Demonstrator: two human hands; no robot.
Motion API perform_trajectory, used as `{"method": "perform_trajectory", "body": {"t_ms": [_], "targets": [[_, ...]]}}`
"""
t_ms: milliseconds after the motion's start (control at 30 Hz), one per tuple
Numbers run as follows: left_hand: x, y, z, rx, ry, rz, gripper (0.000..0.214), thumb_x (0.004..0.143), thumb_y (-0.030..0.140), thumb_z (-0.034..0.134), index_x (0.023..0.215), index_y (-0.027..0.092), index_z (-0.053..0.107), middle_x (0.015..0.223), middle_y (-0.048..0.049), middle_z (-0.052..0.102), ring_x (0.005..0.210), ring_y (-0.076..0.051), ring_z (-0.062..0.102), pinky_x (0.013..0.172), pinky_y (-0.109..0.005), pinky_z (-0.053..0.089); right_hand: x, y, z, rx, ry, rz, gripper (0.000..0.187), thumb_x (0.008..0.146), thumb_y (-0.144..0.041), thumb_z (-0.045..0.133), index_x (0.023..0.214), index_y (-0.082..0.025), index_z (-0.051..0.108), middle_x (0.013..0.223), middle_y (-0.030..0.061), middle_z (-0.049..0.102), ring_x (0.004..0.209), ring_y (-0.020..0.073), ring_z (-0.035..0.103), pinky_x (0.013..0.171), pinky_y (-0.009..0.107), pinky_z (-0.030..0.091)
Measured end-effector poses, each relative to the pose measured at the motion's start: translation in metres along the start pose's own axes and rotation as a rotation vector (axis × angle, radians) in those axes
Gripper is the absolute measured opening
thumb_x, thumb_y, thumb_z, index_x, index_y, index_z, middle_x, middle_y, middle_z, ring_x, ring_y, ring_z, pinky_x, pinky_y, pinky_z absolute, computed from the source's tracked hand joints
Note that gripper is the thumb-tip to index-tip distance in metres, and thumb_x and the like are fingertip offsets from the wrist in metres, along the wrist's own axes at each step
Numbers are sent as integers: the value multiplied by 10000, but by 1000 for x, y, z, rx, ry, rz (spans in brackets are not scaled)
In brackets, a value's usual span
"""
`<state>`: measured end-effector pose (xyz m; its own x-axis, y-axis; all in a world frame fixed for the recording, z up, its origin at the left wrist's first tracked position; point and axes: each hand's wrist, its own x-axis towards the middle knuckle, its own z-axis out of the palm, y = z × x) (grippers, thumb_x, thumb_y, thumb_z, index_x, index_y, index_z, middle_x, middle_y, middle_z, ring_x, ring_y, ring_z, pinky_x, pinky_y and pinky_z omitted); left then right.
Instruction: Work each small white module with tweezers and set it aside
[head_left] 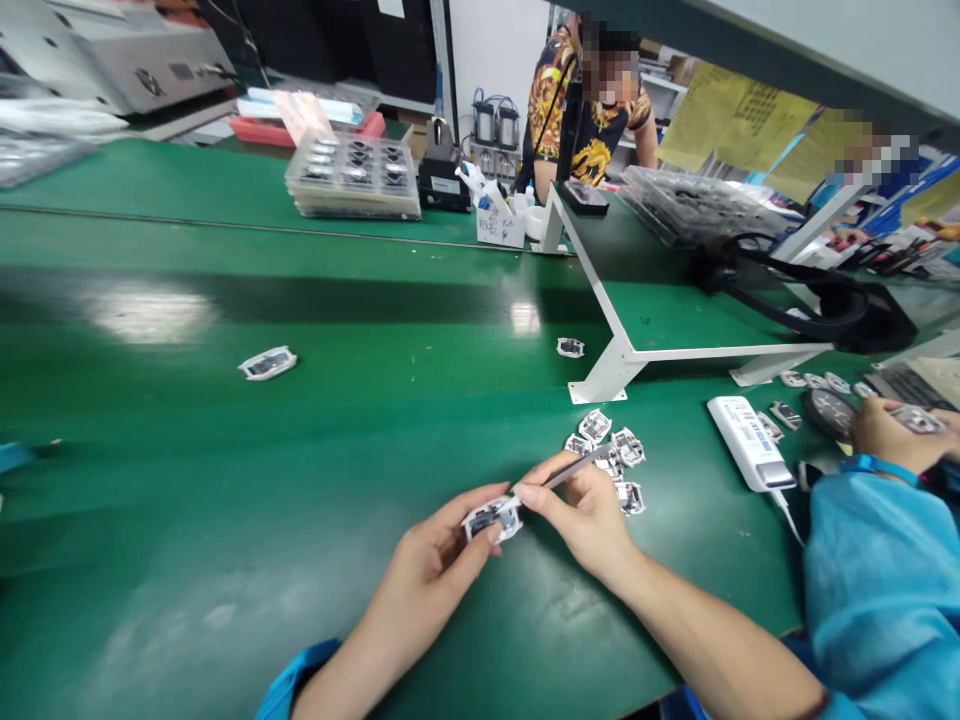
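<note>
Head view: at 6 o'clock over the green surface (300, 480), the left hand (439, 560) pinches a small framed part (491, 520). The right hand (589, 515) grips tweezers (577, 467), tip at the part's edge. This looks like fine tweezer work that needs a steady tip. Loose parts (611, 450) lie at 1 o'clock.

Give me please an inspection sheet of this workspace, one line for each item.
Surface: green bench, glossy, with light reflections.
Job's things: small part, tweezers tip at it, pile of parts beside.
Clutter: stray part far left; white device at right.
Hands: left hand shut on the small part; right hand shut on the tweezers.
Cables: black loop at right, likely a cable.
Surroundings: stacked trays; co-worker's hand; a person across the bench.
</note>
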<state>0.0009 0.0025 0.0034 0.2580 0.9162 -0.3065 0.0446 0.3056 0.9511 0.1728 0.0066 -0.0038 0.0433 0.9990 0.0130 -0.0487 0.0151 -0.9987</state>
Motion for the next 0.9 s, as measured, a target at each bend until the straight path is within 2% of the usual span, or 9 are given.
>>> {"method": "perform_trajectory", "body": {"t_ms": [400,700,900], "targets": [[-1,3,0,-30,25,-25,386,703,369,742,1042,186,707,670,-9,678,588,-167,551,562,-268,410,-3,-1,-1,-94,-12,-75,107,762,-273,766,756,-209,680,724,24,737,691,192,694,666,316,547],[1,-7,8,-108,108,-30,310,766,426,697,945,174,673,624,28,589,560,-135,482,531,-251,376,-8,3,8,-40,12,-42,93,795,-272,747,777,-208,681,719,19,747,654,182,711,646,305,569],[4,-9,7,-96,105,-31,336,740,450,718,921,170,677,585,41,569,534,-124,459,509,-243,345,-9,2,6,-158,-4,-190,62,793,-229,751,780,-202,697,770,49,758,741,208,717,706,339,562]]}}
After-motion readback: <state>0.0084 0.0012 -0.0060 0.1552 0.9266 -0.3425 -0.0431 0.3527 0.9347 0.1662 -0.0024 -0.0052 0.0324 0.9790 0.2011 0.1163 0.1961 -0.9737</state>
